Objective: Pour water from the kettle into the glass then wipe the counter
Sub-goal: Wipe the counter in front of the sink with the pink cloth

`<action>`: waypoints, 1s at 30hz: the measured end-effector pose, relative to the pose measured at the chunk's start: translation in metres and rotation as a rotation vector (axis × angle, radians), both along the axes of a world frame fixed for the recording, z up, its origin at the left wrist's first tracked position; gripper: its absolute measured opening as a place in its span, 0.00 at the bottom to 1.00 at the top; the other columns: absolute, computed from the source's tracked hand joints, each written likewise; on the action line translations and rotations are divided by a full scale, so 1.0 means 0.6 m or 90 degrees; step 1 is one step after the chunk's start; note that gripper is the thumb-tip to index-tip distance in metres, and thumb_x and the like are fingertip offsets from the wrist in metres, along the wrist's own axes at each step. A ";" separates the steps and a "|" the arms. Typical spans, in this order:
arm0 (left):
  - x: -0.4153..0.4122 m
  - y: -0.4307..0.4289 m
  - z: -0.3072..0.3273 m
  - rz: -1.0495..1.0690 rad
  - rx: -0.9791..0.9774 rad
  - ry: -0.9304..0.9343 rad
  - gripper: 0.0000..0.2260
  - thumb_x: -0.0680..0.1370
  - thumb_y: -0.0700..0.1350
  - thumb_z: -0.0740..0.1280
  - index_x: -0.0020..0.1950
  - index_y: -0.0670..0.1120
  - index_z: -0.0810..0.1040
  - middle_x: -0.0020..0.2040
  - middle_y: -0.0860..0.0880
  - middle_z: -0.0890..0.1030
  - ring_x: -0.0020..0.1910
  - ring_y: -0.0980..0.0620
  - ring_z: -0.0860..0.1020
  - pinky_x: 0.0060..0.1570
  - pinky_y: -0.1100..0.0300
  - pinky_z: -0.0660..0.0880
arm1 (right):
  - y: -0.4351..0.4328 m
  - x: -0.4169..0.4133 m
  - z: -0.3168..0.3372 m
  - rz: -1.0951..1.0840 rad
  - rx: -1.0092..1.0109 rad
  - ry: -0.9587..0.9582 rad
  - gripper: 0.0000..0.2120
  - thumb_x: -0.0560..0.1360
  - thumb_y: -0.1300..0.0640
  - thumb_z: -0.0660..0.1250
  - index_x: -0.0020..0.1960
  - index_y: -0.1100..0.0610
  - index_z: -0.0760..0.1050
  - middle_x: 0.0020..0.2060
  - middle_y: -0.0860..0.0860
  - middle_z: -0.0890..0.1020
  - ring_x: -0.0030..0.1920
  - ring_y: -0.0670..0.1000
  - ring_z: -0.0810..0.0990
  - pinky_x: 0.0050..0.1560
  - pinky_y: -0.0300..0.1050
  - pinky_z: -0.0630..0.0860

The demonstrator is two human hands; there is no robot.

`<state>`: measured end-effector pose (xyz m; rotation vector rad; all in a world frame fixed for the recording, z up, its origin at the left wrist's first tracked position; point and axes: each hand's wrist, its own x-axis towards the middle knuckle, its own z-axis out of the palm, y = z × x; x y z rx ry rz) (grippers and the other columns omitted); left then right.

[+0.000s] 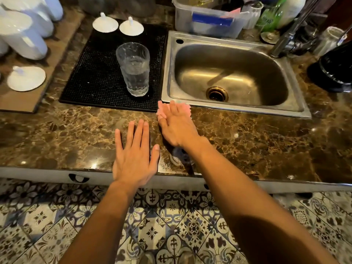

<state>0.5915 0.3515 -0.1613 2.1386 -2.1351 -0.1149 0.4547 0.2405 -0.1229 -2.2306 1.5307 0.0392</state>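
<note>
Right hand (pixel 176 126) grip flat on pink cloth (pixel 185 109), left hand (pixel 135 159) splayed wide, glass (pixel 134 69) and sink (pixel 234 73) beyond.

Right hand (pixel 176 126) presses pink cloth (pixel 182 108) on counter (pixel 247 134); left hand (pixel 136 157) flat.

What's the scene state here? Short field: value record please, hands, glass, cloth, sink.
left hand: flat, palm down on the counter, fingers spread, holding nothing
right hand: flat, pressing on the pink cloth
pink cloth: on the counter, at the sink's front left corner
glass: upright on the black mat, partly filled with water
sink: basin empty
kettle: cannot pick one out for sure
</note>
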 end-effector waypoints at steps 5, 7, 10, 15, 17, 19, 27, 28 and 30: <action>0.002 -0.001 -0.005 0.000 -0.005 0.002 0.33 0.84 0.58 0.45 0.85 0.42 0.55 0.85 0.43 0.56 0.85 0.43 0.52 0.80 0.32 0.48 | 0.014 -0.035 0.018 0.057 0.043 0.014 0.28 0.88 0.47 0.46 0.85 0.51 0.45 0.84 0.59 0.48 0.84 0.57 0.43 0.70 0.41 0.32; 0.004 -0.002 -0.007 0.001 -0.002 -0.003 0.32 0.84 0.58 0.44 0.85 0.42 0.55 0.85 0.43 0.57 0.85 0.42 0.53 0.80 0.32 0.48 | 0.039 -0.047 0.025 0.062 0.056 0.015 0.28 0.87 0.46 0.47 0.85 0.49 0.45 0.84 0.58 0.48 0.84 0.56 0.42 0.70 0.42 0.33; 0.004 -0.001 -0.008 0.000 -0.006 0.001 0.32 0.84 0.58 0.45 0.84 0.42 0.57 0.85 0.43 0.59 0.84 0.42 0.54 0.80 0.32 0.50 | 0.083 -0.067 0.032 0.088 0.094 0.016 0.28 0.87 0.44 0.46 0.85 0.45 0.45 0.84 0.55 0.47 0.84 0.56 0.42 0.74 0.45 0.35; 0.002 -0.001 -0.003 0.003 -0.002 0.017 0.32 0.84 0.58 0.45 0.84 0.43 0.57 0.85 0.43 0.59 0.85 0.41 0.54 0.80 0.33 0.51 | 0.141 -0.112 0.064 0.111 0.220 -0.025 0.27 0.86 0.39 0.46 0.84 0.42 0.51 0.84 0.49 0.54 0.84 0.53 0.50 0.82 0.53 0.48; 0.001 -0.001 0.000 0.004 0.004 0.024 0.32 0.84 0.58 0.45 0.85 0.43 0.56 0.85 0.43 0.58 0.85 0.41 0.53 0.80 0.33 0.50 | 0.137 -0.135 0.088 0.066 0.278 -0.119 0.24 0.86 0.39 0.49 0.79 0.40 0.64 0.79 0.52 0.68 0.79 0.55 0.66 0.77 0.52 0.63; 0.001 -0.001 0.002 0.006 0.009 0.028 0.32 0.84 0.58 0.45 0.85 0.44 0.55 0.85 0.43 0.57 0.85 0.42 0.52 0.80 0.33 0.50 | 0.120 -0.165 0.108 -0.025 0.341 -0.306 0.19 0.86 0.41 0.52 0.63 0.42 0.80 0.68 0.60 0.81 0.69 0.53 0.79 0.72 0.51 0.73; 0.000 -0.002 0.004 0.006 0.017 0.048 0.32 0.83 0.58 0.43 0.85 0.45 0.56 0.85 0.43 0.56 0.85 0.42 0.51 0.81 0.34 0.48 | 0.059 -0.356 0.123 -0.432 0.248 -0.735 0.20 0.85 0.47 0.56 0.70 0.53 0.79 0.64 0.57 0.83 0.65 0.57 0.81 0.64 0.55 0.75; 0.000 -0.002 0.003 0.005 0.014 0.049 0.32 0.83 0.58 0.44 0.85 0.46 0.57 0.85 0.43 0.57 0.85 0.42 0.52 0.81 0.34 0.49 | 0.068 -0.370 0.120 -0.442 0.207 -0.712 0.20 0.85 0.46 0.56 0.68 0.51 0.80 0.63 0.54 0.84 0.63 0.56 0.81 0.63 0.55 0.74; 0.001 -0.002 0.000 0.002 0.014 0.047 0.32 0.83 0.58 0.44 0.85 0.46 0.56 0.85 0.43 0.57 0.85 0.42 0.51 0.81 0.34 0.48 | 0.100 -0.380 0.105 -0.443 0.143 -0.624 0.20 0.83 0.44 0.56 0.64 0.47 0.83 0.59 0.51 0.85 0.59 0.55 0.81 0.59 0.55 0.75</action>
